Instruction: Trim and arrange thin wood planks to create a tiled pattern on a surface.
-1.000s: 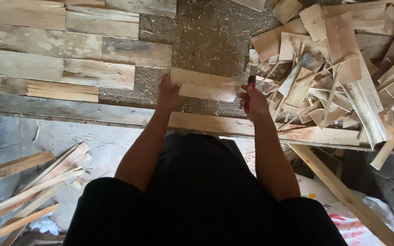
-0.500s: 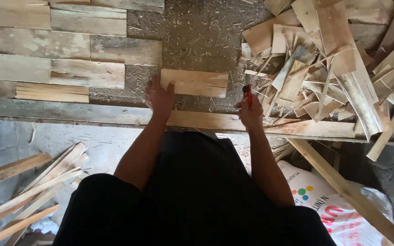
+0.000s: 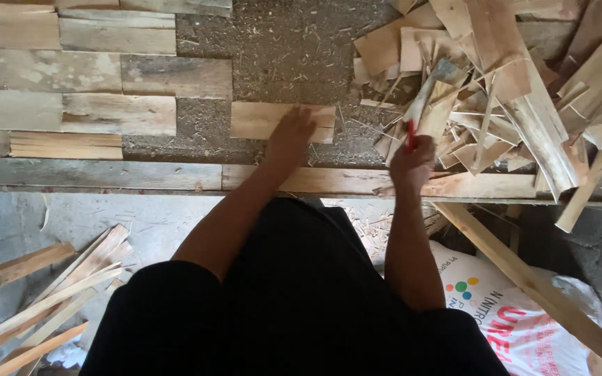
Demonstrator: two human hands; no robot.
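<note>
A short pale wood board (image 3: 256,120) lies flat on the sawdust-covered bench top (image 3: 280,42). My left hand (image 3: 288,136) rests flat on its right part, fingers spread and pressing down. My right hand (image 3: 412,161) hovers to the right of the board, fist closed round a thin tool with a red handle (image 3: 410,136); the tool's working end is blurred. The right hand is at the near edge of a heap of wood offcuts (image 3: 496,90).
Several weathered boards (image 3: 71,111) lie in rows on the left of the bench. A long plank (image 3: 92,174) runs along the front edge. Wood strips (image 3: 43,299) lie on the concrete floor at left; a slanted batten (image 3: 524,278) and a white printed sack (image 3: 524,327) at right.
The board has gone from between both hands to lying flat on the bench. My left hand has shifted right onto it. My right hand has let go and moved right toward the offcuts.
</note>
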